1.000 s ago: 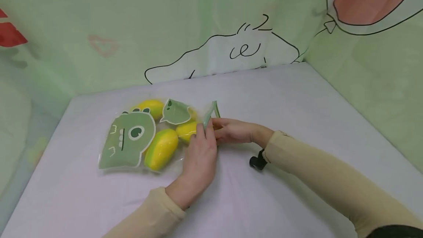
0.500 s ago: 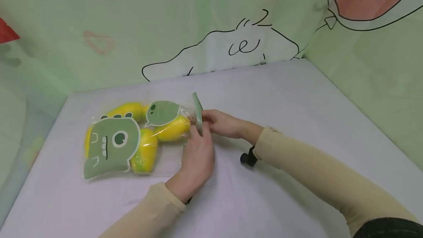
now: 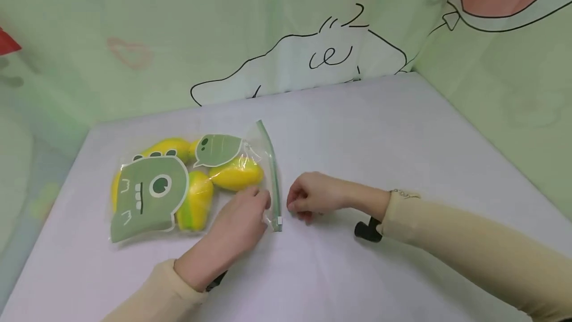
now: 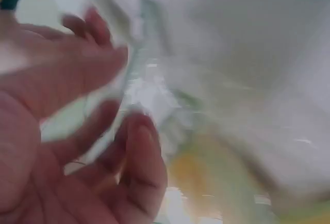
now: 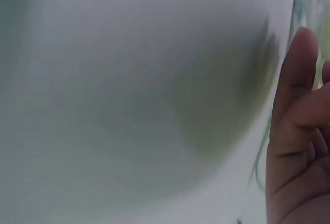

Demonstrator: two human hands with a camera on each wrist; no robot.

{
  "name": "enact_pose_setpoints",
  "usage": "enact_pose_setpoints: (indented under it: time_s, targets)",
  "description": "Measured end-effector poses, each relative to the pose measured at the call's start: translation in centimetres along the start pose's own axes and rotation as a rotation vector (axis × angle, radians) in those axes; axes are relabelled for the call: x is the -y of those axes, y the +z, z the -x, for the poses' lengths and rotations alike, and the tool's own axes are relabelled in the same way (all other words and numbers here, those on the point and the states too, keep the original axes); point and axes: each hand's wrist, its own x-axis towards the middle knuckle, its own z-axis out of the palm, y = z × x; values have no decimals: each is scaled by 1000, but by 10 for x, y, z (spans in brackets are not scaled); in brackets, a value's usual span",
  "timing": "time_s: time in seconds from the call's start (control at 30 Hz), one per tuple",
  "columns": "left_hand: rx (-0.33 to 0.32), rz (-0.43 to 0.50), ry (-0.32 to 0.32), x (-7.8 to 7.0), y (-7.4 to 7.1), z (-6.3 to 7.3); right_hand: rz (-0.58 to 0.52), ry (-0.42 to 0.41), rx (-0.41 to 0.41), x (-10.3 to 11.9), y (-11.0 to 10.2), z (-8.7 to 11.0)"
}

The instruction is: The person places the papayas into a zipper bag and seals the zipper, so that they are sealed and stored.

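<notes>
A clear zip bag point(image 3: 149, 198) printed with green cartoon monsters lies flat on the white table, with several yellow, green-tinged mangoes point(image 3: 237, 173) inside. Its green zip strip point(image 3: 273, 173) runs along the right end, and a small white slider point(image 3: 279, 220) sits at the near end of that strip. My left hand point(image 3: 241, 217) hovers at the bag's near right part, just left of the strip; in the left wrist view its thumb and loosely curled fingers point(image 4: 142, 157) stand apart and hold nothing. To the right of the strip, my right hand point(image 3: 315, 195) hangs loosely curled, apart from the bag.
White cloth covers the table point(image 3: 380, 128). Behind it and at the sides stand pale green fabric walls point(image 3: 246, 14) with line drawings. Black wrist camera mounts point(image 3: 368, 231) stick out beneath both wrists.
Both hands have let go of the zip strip and moved apart, the left toward the lower left, the right toward the lower right. The bag, earlier slid leftward, now has its strip end lying lower.
</notes>
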Motion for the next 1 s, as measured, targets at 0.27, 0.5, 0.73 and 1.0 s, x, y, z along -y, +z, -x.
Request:
enact_pose_setpoints:
  time_s: [0.27, 0.5, 0.73, 1.0]
  targets:
    - [9, -147, 186, 16, 21, 4, -253, 166, -52, 10, 39, -14]
    - [-310, -425, 287, 13, 25, 8, -526, 234, -50, 11, 29, -9]
    - [-491, -540, 325, 9, 19, 11, -641, 230, -6, 8, 21, -4]
    - [-533, -557, 349, 10, 21, 12, -640, 211, 10, 7, 22, -3]
